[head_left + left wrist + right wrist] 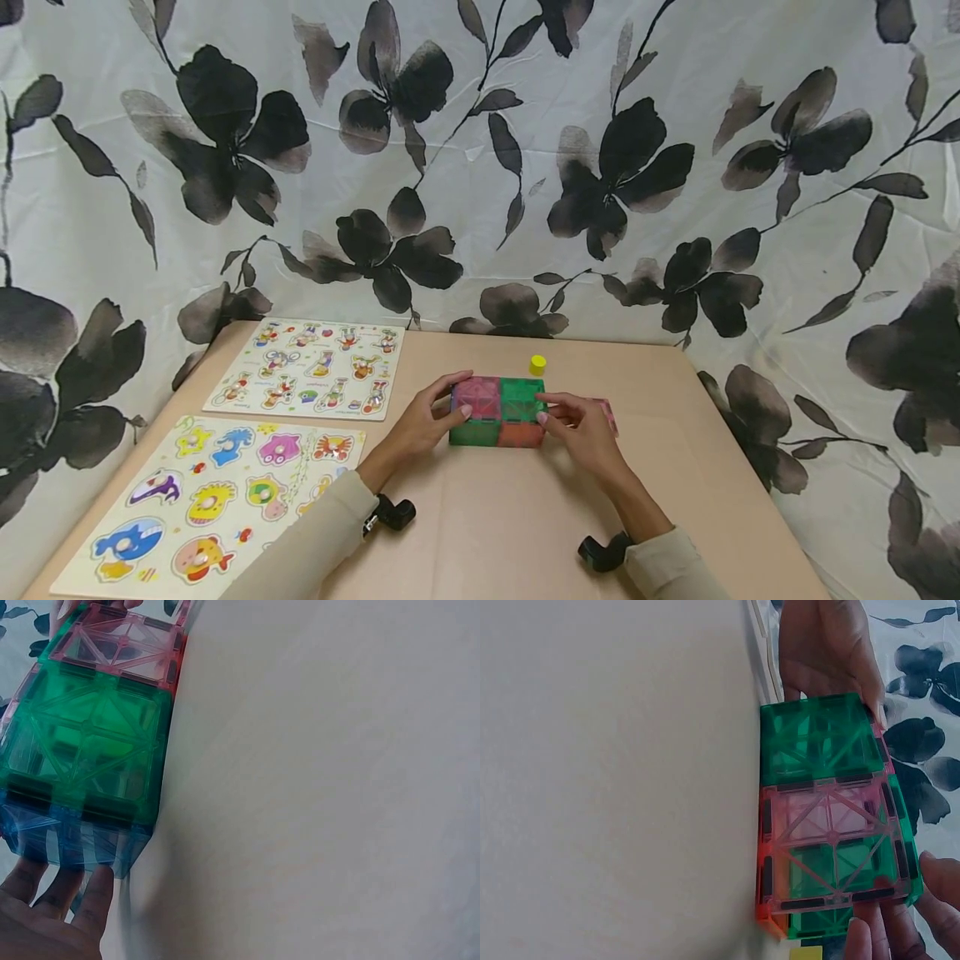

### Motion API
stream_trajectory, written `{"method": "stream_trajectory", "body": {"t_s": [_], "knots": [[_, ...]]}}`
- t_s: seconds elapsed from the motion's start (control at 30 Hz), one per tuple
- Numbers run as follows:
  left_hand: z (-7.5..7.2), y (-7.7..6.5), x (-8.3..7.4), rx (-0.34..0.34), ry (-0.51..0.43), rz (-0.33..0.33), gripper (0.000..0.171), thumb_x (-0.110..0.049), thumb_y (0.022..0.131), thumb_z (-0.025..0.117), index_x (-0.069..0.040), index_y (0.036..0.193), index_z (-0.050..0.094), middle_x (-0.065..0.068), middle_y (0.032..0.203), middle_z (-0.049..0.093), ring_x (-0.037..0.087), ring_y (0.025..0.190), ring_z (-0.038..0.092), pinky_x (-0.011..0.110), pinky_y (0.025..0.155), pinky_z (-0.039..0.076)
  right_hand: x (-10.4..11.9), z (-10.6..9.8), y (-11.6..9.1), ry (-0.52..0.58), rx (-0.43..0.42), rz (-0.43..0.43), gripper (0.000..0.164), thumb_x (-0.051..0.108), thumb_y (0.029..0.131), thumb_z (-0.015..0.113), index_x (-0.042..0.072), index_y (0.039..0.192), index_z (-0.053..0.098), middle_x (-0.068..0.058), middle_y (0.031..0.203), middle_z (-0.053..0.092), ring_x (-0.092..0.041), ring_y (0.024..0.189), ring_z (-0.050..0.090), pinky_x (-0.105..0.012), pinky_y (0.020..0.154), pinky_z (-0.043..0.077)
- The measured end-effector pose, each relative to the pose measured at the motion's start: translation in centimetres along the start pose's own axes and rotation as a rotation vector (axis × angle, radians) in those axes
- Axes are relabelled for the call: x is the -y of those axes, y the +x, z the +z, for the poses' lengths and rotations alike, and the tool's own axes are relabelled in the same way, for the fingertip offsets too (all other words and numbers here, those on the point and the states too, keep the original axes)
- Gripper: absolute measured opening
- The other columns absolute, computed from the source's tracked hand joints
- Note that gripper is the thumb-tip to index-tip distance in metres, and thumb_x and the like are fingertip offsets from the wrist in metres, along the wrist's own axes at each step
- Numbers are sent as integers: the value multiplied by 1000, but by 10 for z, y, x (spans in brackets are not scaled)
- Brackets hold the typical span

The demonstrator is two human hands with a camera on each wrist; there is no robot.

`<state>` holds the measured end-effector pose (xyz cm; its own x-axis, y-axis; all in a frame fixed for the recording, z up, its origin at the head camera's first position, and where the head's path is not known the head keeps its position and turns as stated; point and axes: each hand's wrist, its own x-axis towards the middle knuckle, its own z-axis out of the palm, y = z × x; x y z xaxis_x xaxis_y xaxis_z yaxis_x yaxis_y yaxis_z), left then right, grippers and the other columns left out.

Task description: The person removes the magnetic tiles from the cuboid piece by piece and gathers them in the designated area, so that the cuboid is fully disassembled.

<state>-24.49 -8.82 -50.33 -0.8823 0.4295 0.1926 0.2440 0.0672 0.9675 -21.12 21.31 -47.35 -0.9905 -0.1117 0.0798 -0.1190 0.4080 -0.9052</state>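
Observation:
A box of see-through magnetic tiles [498, 411] sits between my hands, with pink and green squares on top and green and orange ones in front. My left hand [427, 421] grips its left end; the left wrist view shows fingers [94, 904] at the blue end tile [75, 836]. At the opposite end my right hand [585, 429] holds on, thumb in front and fingers [900, 930] along the far edge. Behind the right hand, part of a pink tile [606, 415] shows, mostly hidden in the head view.
A small yellow cylinder [537, 365] stands behind the box. On the left lie two picture puzzle boards, the far one [300, 367] with small figures and the near one [240, 454] with sea animals. A flower-patterned cloth [495, 192] hangs behind the table [480, 533].

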Motion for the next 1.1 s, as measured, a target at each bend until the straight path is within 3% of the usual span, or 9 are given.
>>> {"method": "stream_trajectory", "body": {"t_s": [0.33,0.6,0.7,0.8,0.97,1.1], "knots": [[0,1,-2,6,10,23,59,-12,106,65,-11,161,43,21,163,45,45,145,52,53,117,50,8,-2,2,28,-49,-5,31,17,99,76,19,130,78,-9,106,79,-21,99,74,-19,88,58],[1,0,-1,7,5,27,59,-11,106,64,-9,161,43,21,163,45,46,147,50,56,118,48,17,-9,1,61,-54,-53,30,13,101,73,11,131,76,-14,108,79,-26,99,75,-18,85,59],[1,0,-1,6,7,27,58,-11,106,64,-11,161,43,21,163,45,46,147,51,56,118,48,19,-18,0,69,-70,-44,31,10,102,71,11,133,75,-16,107,77,-19,87,71,-18,72,58],[1,0,0,0,14,24,59,-11,106,65,-9,161,43,21,163,45,46,145,52,56,118,49,17,-32,-2,83,-93,-43,32,7,102,70,12,133,74,-18,111,75,-15,85,69,-19,69,60],[1,0,0,0,3,-2,61,-11,106,66,-6,162,41,20,162,46,46,144,54,54,117,50,6,-59,-6,50,-142,-53,33,6,101,70,10,134,73,-18,121,74,-18,96,72,-17,78,60],[2,0,-1,3,-11,-13,62,-11,105,66,-10,162,42,18,163,46,45,144,54,54,117,50,-10,-81,-10,50,-172,-32,35,5,102,69,5,137,70,-21,119,72,-19,96,74,-19,80,62]]}}
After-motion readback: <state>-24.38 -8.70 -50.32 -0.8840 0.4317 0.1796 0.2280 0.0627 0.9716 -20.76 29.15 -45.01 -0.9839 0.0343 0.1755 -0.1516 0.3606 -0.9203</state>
